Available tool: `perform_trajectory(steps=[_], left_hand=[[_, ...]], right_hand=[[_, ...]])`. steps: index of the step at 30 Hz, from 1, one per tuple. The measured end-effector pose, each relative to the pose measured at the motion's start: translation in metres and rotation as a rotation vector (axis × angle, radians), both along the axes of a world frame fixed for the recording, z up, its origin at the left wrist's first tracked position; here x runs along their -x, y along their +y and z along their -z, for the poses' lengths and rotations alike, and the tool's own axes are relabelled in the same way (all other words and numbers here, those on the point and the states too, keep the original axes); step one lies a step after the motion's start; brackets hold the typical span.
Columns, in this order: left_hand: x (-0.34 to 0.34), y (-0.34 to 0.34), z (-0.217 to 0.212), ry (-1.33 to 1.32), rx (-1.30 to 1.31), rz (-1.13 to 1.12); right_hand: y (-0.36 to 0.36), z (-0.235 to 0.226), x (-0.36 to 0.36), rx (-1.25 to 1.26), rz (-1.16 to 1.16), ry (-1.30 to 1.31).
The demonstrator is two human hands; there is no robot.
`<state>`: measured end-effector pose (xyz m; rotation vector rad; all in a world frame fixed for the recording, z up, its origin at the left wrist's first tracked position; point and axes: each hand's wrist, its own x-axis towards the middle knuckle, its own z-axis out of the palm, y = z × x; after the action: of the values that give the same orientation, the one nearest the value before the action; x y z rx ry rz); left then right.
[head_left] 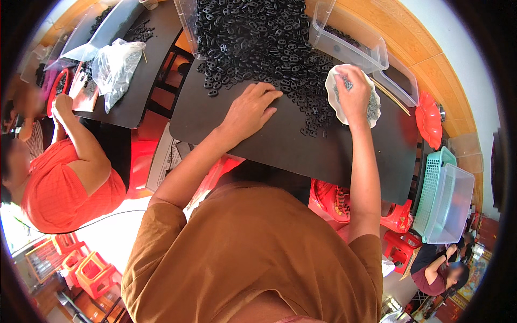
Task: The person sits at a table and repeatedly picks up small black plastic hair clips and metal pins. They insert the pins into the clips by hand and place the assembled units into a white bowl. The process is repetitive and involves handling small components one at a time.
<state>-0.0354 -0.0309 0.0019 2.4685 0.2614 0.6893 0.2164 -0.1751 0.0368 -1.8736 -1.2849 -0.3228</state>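
A large heap of small black plastic pieces with two holes each [253, 37] covers the far middle of the dark table [215, 151]. At the heap's near edge, my left hand [251, 112] rests low over the tabletop, palm down, thumb apart from its loosely bent fingers. My right hand [353, 97] dips into a white wavy-rimmed bowl [333, 110] holding many tiny grey pieces [372, 107]. Its fingertips are drawn together there; what they grip is too small to make out. Loose black pieces [315, 116] trail between the two hands.
Clear plastic bins [350, 54] stand behind the bowl, with thin sticks [390, 96] beside it. A red wavy dish [428, 119] and a green basket [431, 188] are at right. Leftward, a person in red [75, 183] works at another table holding a plastic bag [116, 70].
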Motion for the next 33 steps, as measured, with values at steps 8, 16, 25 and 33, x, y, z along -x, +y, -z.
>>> perform_trajectory(steps=[8,16,25,33], left_hand=[[-0.015,0.012,-0.003,0.047,-0.051,-0.086],[-0.014,0.002,-0.004,0.111,-0.110,-0.078],[-0.014,-0.037,0.005,0.015,-0.149,0.106],[-0.023,-0.028,0.015,-0.046,-0.006,0.157]], right_hand=[[-0.043,0.012,0.007,0.160,0.101,-0.263],[-0.041,0.019,-0.004,0.277,0.102,-0.295],[-0.033,0.010,0.011,0.167,0.001,-0.188],[-0.037,0.002,0.056,0.306,-0.141,-0.159]])
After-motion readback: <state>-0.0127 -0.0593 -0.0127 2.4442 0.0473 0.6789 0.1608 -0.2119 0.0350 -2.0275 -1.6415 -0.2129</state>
